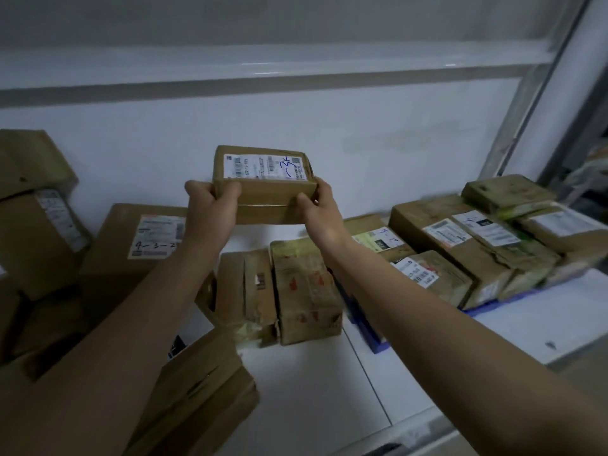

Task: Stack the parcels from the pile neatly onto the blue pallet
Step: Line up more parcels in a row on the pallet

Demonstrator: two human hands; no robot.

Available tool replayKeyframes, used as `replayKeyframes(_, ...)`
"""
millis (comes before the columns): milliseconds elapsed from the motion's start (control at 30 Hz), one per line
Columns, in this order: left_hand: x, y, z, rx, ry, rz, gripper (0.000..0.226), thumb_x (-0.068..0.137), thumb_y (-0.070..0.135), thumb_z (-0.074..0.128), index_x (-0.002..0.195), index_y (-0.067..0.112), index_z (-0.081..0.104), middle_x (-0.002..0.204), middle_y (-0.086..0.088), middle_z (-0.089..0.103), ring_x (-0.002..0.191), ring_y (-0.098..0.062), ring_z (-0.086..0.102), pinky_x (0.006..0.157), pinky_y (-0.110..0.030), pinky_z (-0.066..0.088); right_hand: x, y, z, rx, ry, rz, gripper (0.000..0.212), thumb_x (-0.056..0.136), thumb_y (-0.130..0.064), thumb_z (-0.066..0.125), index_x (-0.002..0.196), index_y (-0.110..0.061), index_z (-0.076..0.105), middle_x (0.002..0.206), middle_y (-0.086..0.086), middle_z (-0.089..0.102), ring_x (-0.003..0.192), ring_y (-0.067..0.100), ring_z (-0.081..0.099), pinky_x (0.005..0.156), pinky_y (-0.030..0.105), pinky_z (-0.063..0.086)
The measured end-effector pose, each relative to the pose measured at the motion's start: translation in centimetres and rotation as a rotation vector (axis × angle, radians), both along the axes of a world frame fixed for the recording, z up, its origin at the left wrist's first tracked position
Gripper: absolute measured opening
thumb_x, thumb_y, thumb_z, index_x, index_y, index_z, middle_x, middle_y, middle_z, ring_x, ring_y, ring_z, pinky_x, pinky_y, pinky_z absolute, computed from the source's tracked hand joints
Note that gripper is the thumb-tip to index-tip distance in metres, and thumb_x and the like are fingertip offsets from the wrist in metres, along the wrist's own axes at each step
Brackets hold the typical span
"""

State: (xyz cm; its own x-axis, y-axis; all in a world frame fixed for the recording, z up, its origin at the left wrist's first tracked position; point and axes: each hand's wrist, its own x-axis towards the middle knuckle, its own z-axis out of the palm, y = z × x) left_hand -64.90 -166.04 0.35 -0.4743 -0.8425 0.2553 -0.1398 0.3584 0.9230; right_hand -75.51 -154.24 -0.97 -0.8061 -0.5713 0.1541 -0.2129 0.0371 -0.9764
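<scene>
A small brown cardboard parcel with a white shipping label on top hangs in the air in front of the white wall. My left hand grips its left end and my right hand grips its right end. The pile of brown parcels lies on the floor at the left and below my arms. The blue pallet sits at the right, only its near edge showing under several parcels laid in rows on it.
Two taped boxes stand on the white floor between the pile and the pallet. A larger box lies tilted at the lower left. A metal frame rises at the right, beside the pallet.
</scene>
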Motion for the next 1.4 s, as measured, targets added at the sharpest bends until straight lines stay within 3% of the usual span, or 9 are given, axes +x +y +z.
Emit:
replayKeyframes(100,-2.2,2.3,-0.9,0.031,-0.015,0.004,0.034,0.089,0.047,0.051,0.108,0.02,0.042,0.094,0.007,0.054,0.086,-0.009,0.055,0.068,-0.032,0.045,-1.9,2.6,-0.5,-0.011,-0.014,-0.03,0.046,0.098,-0.021,0.041,0.142,-0.017,0.028,0.125,0.002,0.049,0.108,0.016,0.047,0.092,0.029,0.038)
replayKeyframes(267,-7.0,7.2,-2.2,0.015,-0.053,-0.021,0.033,0.092,0.055,0.043,0.112,0.028,0.047,0.092,0.011,0.052,0.08,-0.007,0.052,0.065,-0.026,0.04,-6.9,7.9,-0.4,0.01,-0.018,-0.071,0.033,0.098,-0.027,0.04,0.13,-0.017,0.035,0.094,-0.014,0.046,0.086,0.005,0.047,0.069,0.021,0.037)
replayKeyframes(467,-13.8,13.6,-2.5,0.036,-0.061,-0.033,0.028,0.094,0.046,0.049,0.106,0.021,0.045,0.094,0.007,0.054,0.086,-0.015,0.054,0.075,-0.03,0.043,-13.9,14.1,-0.7,0.031,-0.022,-0.133,0.026,0.098,-0.029,0.041,0.121,-0.016,0.038,0.091,-0.009,0.048,0.079,0.002,0.046,0.066,0.027,0.038)
replayKeyframes(567,-17.1,16.7,-2.9,0.043,-0.075,-0.062,0.031,0.093,0.049,0.048,0.106,0.022,0.045,0.09,0.011,0.053,0.081,-0.01,0.056,0.067,-0.029,0.044,-17.1,17.3,-1.1,0.027,-0.011,-0.178,0.027,0.098,-0.028,0.041,0.122,-0.016,0.037,0.09,-0.011,0.047,0.08,0.005,0.046,0.062,0.022,0.035)
replayKeyframes(700,-21.5,21.3,-3.5,0.039,-0.119,-0.124,0.031,0.094,0.051,0.045,0.106,0.023,0.043,0.089,0.013,0.051,0.077,-0.002,0.05,0.056,-0.024,0.035,-21.1,22.0,-1.6,0.007,-0.021,-0.216,0.039,0.099,-0.028,0.04,0.135,-0.016,0.034,0.11,-0.003,0.048,0.096,0.014,0.047,0.078,0.027,0.036)
replayKeyframes(867,-25.5,26.2,-4.3,0.042,-0.149,-0.227,0.03,0.096,0.048,0.045,0.105,0.019,0.045,0.092,0.007,0.054,0.079,-0.006,0.053,0.059,-0.027,0.04,-25.4,27.1,-2.9,0.005,-0.053,-0.297,0.045,0.098,-0.035,0.039,0.141,-0.021,0.031,0.133,0.004,0.045,0.113,0.018,0.044,0.096,0.035,0.037)
replayKeyframes(1033,-27.9,29.2,-4.8,0.058,-0.148,-0.307,0.025,0.096,0.047,0.043,0.098,0.023,0.05,0.093,0.004,0.059,0.086,-0.017,0.061,0.078,-0.038,0.051,-27.6,30.2,-3.9,-0.021,-0.104,-0.373,0.044,0.098,-0.036,0.038,0.14,-0.024,0.032,0.123,-0.002,0.044,0.108,0.015,0.042,0.087,0.032,0.035)
replayKeyframes(1200,-29.8,30.6,-6.2,0.205,-0.142,-0.45,0.032,0.096,0.048,0.044,0.115,0.023,0.046,0.108,0.004,0.058,0.097,-0.015,0.059,0.088,-0.043,0.053,-28.7,32.6,-4.8,-0.003,-0.149,-0.46,0.044,0.097,-0.042,0.037,0.139,-0.029,0.033,0.125,-0.003,0.044,0.111,0.018,0.043,0.096,0.041,0.039)
replayKeyframes(1400,-31.5,33.4,-8.1,0.296,-0.156,-0.556,0.016,0.096,0.045,0.046,0.101,0.03,0.045,0.104,0.001,0.059,0.091,-0.014,0.064,0.069,-0.028,0.057,-31.2,35.5,-5.6,-0.007,-0.175,-0.506,0.041,0.096,-0.037,0.04,0.136,-0.026,0.04,0.125,0.0,0.046,0.112,0.02,0.044,0.095,0.04,0.039)
